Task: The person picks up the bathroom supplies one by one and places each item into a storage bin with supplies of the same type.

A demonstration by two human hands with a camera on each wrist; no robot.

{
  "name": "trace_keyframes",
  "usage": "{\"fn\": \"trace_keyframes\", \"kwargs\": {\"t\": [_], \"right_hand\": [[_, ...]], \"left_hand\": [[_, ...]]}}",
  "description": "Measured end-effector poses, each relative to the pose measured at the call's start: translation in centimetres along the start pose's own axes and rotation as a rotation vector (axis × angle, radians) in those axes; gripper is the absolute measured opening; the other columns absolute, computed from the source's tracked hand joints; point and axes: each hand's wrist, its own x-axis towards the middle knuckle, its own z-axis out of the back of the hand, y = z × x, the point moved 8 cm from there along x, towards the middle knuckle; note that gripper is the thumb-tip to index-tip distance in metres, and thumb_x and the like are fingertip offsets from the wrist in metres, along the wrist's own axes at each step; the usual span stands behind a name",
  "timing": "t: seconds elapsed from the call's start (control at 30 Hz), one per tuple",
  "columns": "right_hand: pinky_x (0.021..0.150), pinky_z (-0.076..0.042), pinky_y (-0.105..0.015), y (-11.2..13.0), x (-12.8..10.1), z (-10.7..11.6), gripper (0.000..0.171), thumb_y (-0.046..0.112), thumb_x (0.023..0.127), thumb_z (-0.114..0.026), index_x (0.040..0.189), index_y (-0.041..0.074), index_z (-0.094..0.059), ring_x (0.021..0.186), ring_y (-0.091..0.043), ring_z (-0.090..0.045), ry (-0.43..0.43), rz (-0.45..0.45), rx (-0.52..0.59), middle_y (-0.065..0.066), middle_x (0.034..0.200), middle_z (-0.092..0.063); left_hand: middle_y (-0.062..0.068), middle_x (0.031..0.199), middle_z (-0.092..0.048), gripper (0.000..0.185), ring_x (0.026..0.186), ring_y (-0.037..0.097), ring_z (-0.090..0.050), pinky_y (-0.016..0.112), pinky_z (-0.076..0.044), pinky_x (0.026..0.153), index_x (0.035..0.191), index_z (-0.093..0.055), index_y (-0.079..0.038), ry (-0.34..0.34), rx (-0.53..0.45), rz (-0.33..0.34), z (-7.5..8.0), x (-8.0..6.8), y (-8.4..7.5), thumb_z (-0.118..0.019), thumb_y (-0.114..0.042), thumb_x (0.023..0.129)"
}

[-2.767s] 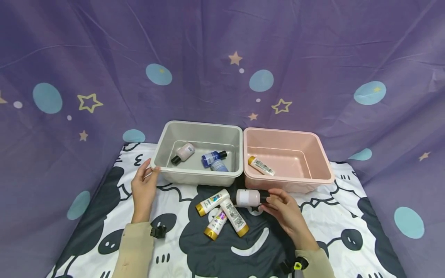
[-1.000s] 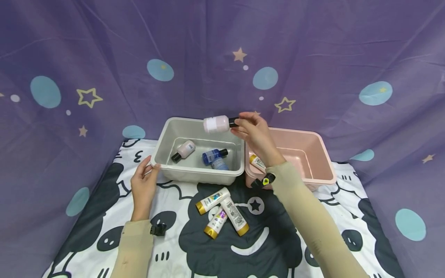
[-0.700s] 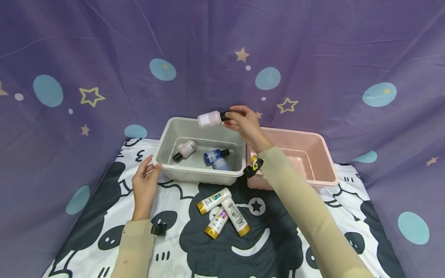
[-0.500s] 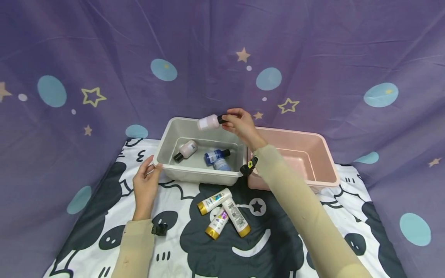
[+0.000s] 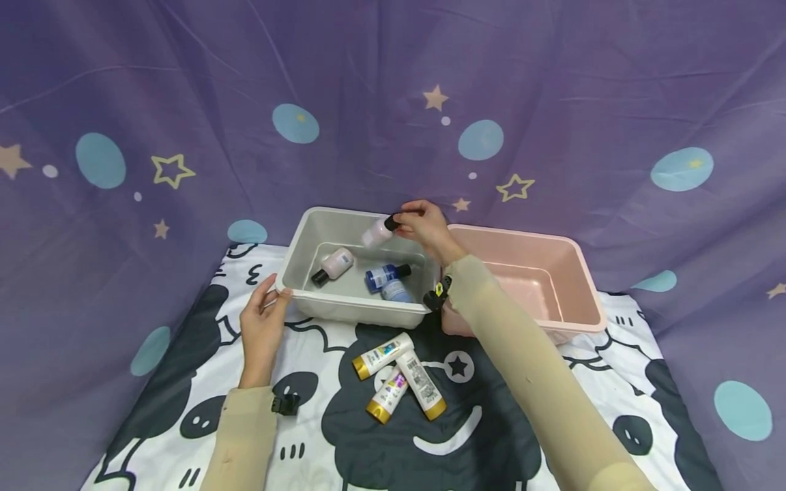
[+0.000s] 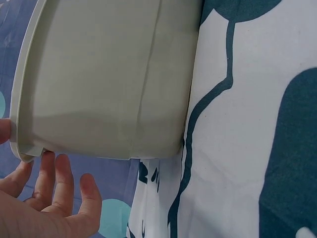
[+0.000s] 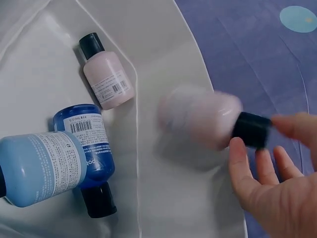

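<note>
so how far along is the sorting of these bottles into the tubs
About half done. Three bottles lie in the grey tub: one pink, two blue. In hand: the right hand pinches a pink bottle by its cap above that tub; the left hand holds the rim. Left: three gold-capped tubes on the cloth.

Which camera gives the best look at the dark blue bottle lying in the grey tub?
The right wrist view: the dark blue bottle fills the frame, barcode label and black cap clear. The head view shows it small inside the grey tub. The left wrist view shows only the tub's outer wall.
</note>
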Motion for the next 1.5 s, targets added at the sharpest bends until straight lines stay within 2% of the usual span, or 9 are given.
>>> {"fn": "trace_keyframes", "kwargs": {"t": [0.17, 0.37, 0.57, 0.77, 0.9, 1.1, 1.27, 1.5], "right_hand": [[0.091, -0.052, -0.051, 0.4, -0.5, 0.4, 0.034, -0.012, 0.089, -0.057, 0.123, -0.010, -0.052, 0.076, -0.030, -0.066, -0.013, 0.013, -0.042, -0.011, 0.082, -0.062], [0.091, -0.052, -0.050, 1.8, -1.9, 1.1, 0.037, -0.006, 0.092, -0.062, 0.127, -0.011, -0.053, 0.079, -0.027, -0.067, 0.016, 0.043, -0.097, -0.012, 0.093, -0.064], [0.092, -0.052, -0.050, 3.8, -4.2, 2.9, 0.037, 0.004, 0.096, -0.064, 0.128, -0.011, -0.054, 0.080, -0.021, -0.068, 0.045, 0.112, -0.131, -0.011, 0.104, -0.062], [0.085, -0.056, -0.043, 5.1, -7.1, 5.0, 0.033, 0.008, 0.098, -0.063, 0.126, -0.009, -0.057, 0.088, -0.028, -0.068, 0.058, 0.158, -0.109, -0.013, 0.110, -0.060], [0.083, -0.057, -0.042, 5.5, -9.1, 6.7, 0.026, 0.009, 0.098, -0.065, 0.120, -0.003, -0.062, 0.091, -0.031, -0.068, 0.029, 0.185, -0.123, -0.012, 0.107, -0.062], [0.081, -0.057, -0.036, 5.6, -11.6, 9.3, 0.033, 0.013, 0.099, -0.065, 0.125, -0.005, -0.060, 0.091, -0.029, -0.068, -0.030, 0.206, -0.173, -0.018, 0.111, -0.063], [0.079, -0.057, -0.033, 5.7, -13.5, 11.2, 0.035, 0.015, 0.099, -0.065, 0.126, -0.006, -0.058, 0.085, -0.022, -0.068, -0.069, 0.238, -0.185, -0.011, 0.104, -0.065], [0.075, -0.057, -0.029, 5.4, -16.4, 13.7, 0.029, 0.013, 0.099, -0.064, 0.123, -0.003, -0.061, 0.083, -0.019, -0.068, -0.123, 0.280, -0.151, -0.007, 0.099, -0.067]], "left_hand": [[0.010, 0.122, -0.065, 0.051, 0.100, 0.011, -0.062, 0.022, -0.046, 0.080, 0.142, -0.058, -0.022, -0.001, 0.010, 0.003, -0.1, -0.1, -0.1, -0.070, -0.036, 0.095], [0.010, 0.123, -0.064, 0.052, 0.102, 0.013, -0.061, 0.021, -0.045, 0.083, 0.143, -0.057, -0.021, 0.000, 0.010, -0.002, 0.0, -0.2, -0.3, -0.070, -0.037, 0.095], [0.011, 0.123, -0.063, 0.053, 0.102, 0.013, -0.061, 0.021, -0.045, 0.083, 0.143, -0.057, -0.022, 0.007, 0.009, 0.011, -0.1, -0.3, -0.4, -0.070, -0.037, 0.095], [0.011, 0.123, -0.063, 0.052, 0.101, 0.011, -0.061, 0.021, -0.045, 0.082, 0.144, -0.057, -0.022, -0.002, 0.014, 0.011, 0.1, -0.2, -0.5, -0.070, -0.036, 0.095], [0.011, 0.124, -0.063, 0.053, 0.102, 0.012, -0.061, 0.022, -0.044, 0.082, 0.144, -0.056, -0.022, 0.005, 0.018, 0.013, -0.1, -0.3, -0.4, -0.069, -0.037, 0.096], [0.011, 0.125, -0.062, 0.054, 0.104, 0.012, -0.060, 0.021, -0.044, 0.084, 0.146, -0.055, -0.023, 0.015, 0.030, 0.015, -0.2, -0.4, -0.4, -0.068, -0.039, 0.096], [0.011, 0.124, -0.063, 0.054, 0.103, 0.012, -0.061, 0.021, -0.044, 0.083, 0.145, -0.056, -0.022, 0.019, 0.028, 0.003, -0.1, -0.5, -0.6, -0.069, -0.040, 0.095], [0.011, 0.123, -0.063, 0.055, 0.103, 0.011, -0.061, 0.021, -0.044, 0.082, 0.145, -0.055, -0.021, 0.027, 0.044, -0.001, -0.1, -0.5, -0.8, -0.069, -0.040, 0.095]]}}
